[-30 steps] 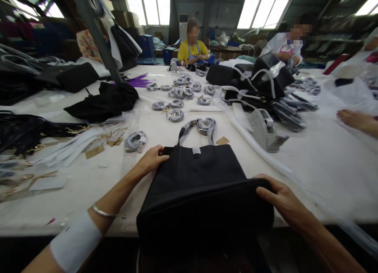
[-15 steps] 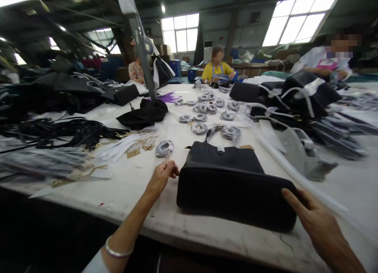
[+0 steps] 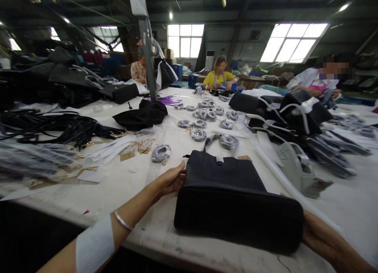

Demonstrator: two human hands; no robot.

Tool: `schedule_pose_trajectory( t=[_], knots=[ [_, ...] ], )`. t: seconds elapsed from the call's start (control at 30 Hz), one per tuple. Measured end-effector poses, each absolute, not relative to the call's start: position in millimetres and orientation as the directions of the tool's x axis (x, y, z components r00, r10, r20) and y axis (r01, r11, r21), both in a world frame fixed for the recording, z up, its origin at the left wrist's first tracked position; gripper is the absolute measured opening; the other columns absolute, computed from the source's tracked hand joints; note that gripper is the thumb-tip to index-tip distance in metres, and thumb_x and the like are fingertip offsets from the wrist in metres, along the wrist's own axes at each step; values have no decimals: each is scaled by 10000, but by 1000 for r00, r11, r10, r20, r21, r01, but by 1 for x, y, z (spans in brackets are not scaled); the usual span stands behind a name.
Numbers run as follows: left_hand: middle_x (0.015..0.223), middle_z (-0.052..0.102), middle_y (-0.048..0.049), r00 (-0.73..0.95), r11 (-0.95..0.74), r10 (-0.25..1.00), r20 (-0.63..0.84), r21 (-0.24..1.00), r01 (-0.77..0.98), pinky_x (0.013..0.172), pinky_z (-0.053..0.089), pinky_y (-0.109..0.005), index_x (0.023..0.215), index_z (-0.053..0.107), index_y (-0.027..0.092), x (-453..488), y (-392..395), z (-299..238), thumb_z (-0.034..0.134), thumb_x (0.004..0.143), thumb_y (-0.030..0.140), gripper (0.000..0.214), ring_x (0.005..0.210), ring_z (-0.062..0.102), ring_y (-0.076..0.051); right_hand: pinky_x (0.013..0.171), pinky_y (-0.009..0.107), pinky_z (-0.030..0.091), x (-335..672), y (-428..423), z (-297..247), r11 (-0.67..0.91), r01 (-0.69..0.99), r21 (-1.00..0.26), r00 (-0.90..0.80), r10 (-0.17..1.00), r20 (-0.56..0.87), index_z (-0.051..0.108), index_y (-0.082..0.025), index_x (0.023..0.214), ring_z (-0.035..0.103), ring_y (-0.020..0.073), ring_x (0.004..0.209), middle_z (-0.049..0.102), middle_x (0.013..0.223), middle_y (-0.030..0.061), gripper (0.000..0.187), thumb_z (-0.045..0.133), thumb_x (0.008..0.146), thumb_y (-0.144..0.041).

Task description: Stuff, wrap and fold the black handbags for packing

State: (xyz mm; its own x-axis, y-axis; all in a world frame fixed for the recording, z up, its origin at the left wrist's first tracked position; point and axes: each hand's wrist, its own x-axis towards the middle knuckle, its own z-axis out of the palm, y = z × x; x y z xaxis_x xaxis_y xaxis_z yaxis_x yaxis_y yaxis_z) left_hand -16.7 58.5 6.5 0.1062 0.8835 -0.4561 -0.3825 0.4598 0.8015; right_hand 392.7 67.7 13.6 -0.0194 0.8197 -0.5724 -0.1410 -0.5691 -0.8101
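A black handbag lies on its side on the white table, its broad dark base facing me. My left hand grips the bag's left side, with the fingertips partly tucked against it. At the opposite end my right hand holds the bag's right edge; its fingers are mostly hidden behind the bag. A white tab shows on the upper part of the bag. Just beyond my left hand lies a coiled grey strap wrapped in plastic.
Several coiled straps spread across the table's middle. Black straps and brown tags lie to the left. More bags and a grey tape dispenser stand on the right. A metal post rises beyond. Several co-workers sit around the table.
My left hand has come from a pinch beside the bag to a grip on its left side. My right hand has shifted around the right end, its thumb now off the front face.
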Motion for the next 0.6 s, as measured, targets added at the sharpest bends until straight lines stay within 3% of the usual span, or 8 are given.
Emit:
schedule_pose_trajectory(
  t=[0.23, 0.43, 0.6],
  knots=[
    [649, 691, -55, 54, 495, 836, -547, 706, -507, 654, 565, -335, 829, 664, 178, 6, 103, 0, 630, 819, 437, 261, 691, 681, -226, 785, 380, 584, 365, 106, 38, -699, 34, -714, -342, 663, -666, 719, -151, 926, 728, 283, 798, 754, 848, 129, 364, 660, 807, -489],
    [663, 694, -57, 118, 523, 831, -544, 692, -497, 681, 564, -326, 774, 664, 178, 6, 106, -7, 659, 791, 442, 265, 699, 671, -212, 840, 383, 568, 348, 147, 18, -679, -65, -731, -294, 713, -636, 673, -107, 987, 721, 266, 877, 750, 851, 143, 315, 605, 880, -395],
    [684, 695, -65, 208, 577, 811, -546, 691, -435, 684, 571, -355, 773, 665, 180, 5, 110, 6, 692, 726, 542, 366, 742, 684, -241, 890, 395, 544, 344, 156, 5, -633, 17, -774, -226, 752, -620, 693, -116, 839, 719, 281, 864, 749, 833, 150, 315, 616, 852, -420]
  ],
)
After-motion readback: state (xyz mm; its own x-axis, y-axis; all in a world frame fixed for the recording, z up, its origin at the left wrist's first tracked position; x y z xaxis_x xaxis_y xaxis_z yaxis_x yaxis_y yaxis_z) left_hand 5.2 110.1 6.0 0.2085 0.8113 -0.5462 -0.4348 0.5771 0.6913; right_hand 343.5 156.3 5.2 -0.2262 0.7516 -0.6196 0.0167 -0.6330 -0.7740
